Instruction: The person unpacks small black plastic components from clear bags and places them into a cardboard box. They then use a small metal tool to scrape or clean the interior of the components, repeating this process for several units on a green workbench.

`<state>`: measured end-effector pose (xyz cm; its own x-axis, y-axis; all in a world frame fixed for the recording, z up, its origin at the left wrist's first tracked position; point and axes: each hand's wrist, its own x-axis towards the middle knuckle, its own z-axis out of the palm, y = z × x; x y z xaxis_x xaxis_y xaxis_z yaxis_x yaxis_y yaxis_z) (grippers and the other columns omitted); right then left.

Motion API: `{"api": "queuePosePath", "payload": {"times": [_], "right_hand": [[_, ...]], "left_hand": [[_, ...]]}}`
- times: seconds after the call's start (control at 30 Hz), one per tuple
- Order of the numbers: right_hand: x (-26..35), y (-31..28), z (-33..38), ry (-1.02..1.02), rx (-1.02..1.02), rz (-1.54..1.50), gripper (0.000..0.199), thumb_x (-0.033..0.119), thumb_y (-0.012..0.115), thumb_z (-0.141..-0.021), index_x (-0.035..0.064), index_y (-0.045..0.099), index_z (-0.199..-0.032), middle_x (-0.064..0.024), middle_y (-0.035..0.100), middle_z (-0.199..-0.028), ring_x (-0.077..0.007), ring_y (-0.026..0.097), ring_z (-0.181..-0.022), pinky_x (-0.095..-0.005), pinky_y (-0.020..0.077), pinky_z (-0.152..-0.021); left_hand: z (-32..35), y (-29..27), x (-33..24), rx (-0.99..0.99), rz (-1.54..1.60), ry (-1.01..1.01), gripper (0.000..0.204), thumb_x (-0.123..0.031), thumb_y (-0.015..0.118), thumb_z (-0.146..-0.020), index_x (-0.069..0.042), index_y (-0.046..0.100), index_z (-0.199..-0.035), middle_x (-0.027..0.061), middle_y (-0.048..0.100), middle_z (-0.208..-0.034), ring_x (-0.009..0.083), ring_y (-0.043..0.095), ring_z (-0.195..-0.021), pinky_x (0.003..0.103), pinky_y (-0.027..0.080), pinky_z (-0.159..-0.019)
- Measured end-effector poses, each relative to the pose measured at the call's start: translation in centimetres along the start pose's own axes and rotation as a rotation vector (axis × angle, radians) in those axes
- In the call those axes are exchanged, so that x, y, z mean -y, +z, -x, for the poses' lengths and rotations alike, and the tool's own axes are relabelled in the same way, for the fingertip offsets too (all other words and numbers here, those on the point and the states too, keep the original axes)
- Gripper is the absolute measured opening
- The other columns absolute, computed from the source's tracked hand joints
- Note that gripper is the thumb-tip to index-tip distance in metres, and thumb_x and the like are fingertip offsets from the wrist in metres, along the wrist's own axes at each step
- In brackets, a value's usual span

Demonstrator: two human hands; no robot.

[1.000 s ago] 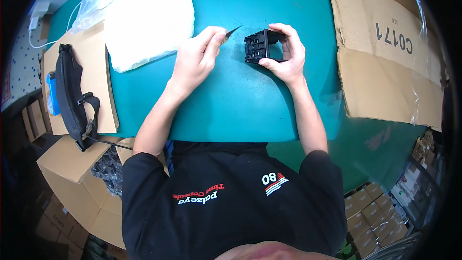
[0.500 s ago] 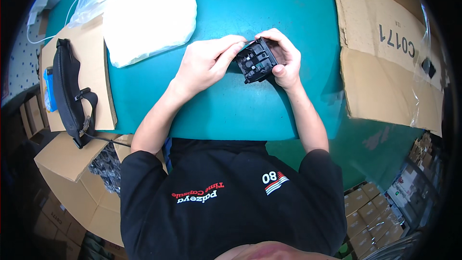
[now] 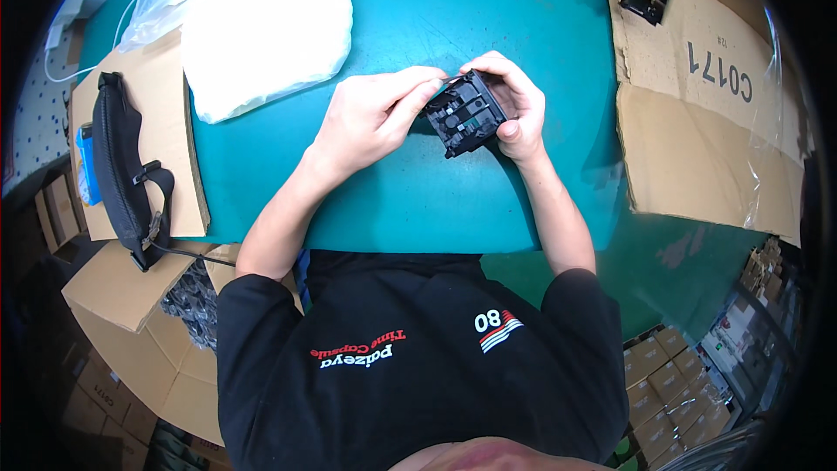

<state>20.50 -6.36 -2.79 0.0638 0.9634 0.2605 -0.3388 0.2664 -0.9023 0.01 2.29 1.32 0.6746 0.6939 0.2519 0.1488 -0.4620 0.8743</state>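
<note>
Since half a second ago your left hand [image 3: 370,118] has slid its fingers [image 3: 417,96] onto the top edge of the black plastic part [image 3: 464,112]. Your right hand [image 3: 514,105] stays curled around it, just above the teal tabletop [image 3: 488,17], right of the white foam bag [image 3: 261,22].

A single view, taken from a wide fisheye camera on the person's head, looks steeply down over the chest and both forearms, which rise from the lower edge. The green table [image 3: 488,26] fills the upper middle, quite near, with the left hand [image 3: 370,118] and right hand [image 3: 514,105] meeting just above the centre. Straight edges bow toward the dark round rim. On the left side the cardboard sheet [image 3: 166,105] curves along that rim, and on the right the flattened box [image 3: 697,122] does the same. No second view overlaps it.
</note>
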Motion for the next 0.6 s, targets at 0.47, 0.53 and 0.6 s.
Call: {"api": "queuePosePath", "payload": {"times": [0.47, 0.53, 0.6], "right_hand": [[-0.52, -0.11, 0.24, 0.044, 0.008, -0.012, 0.094, 0.056, 0.086, -0.077, -0.0139, 0.054, -0.130, -0.0159, 0.057, -0.119, -0.0238, 0.060, -0.112, -0.0373, 0.0496, -0.102], [-0.45, 0.13, 0.16, 0.048, -0.006, -0.031, 0.095, 0.056, 0.087, -0.075, -0.0138, 0.054, -0.130, -0.0160, 0.057, -0.119, -0.0244, 0.060, -0.111, -0.0376, 0.0498, -0.101], [-0.40, 0.07, 0.17, 0.016, -0.030, -0.021, 0.096, 0.056, 0.090, -0.071, -0.0129, 0.055, -0.128, -0.0163, 0.057, -0.119, -0.0252, 0.061, -0.110, -0.0389, 0.0503, -0.100]], "left_hand": [[0.15, -0.61, -0.05, 0.102, -0.115, 0.060, 0.017, -0.006, 0.065, -0.096, -0.001, 0.074, -0.110, 0.0157, 0.076, -0.092, 0.0252, 0.076, -0.079, 0.031, 0.059, -0.071], [0.18, -0.61, -0.08, 0.086, -0.112, 0.071, 0.017, -0.007, 0.066, -0.096, -0.001, 0.074, -0.109, 0.0156, 0.076, -0.093, 0.0251, 0.075, -0.077, 0.031, 0.058, -0.070], [0.21, -0.72, -0.09, 0.046, -0.103, 0.090, 0.017, -0.007, 0.066, -0.096, -0.001, 0.074, -0.109, 0.0151, 0.075, -0.091, 0.0247, 0.073, -0.073, 0.031, 0.057, -0.067]]}}
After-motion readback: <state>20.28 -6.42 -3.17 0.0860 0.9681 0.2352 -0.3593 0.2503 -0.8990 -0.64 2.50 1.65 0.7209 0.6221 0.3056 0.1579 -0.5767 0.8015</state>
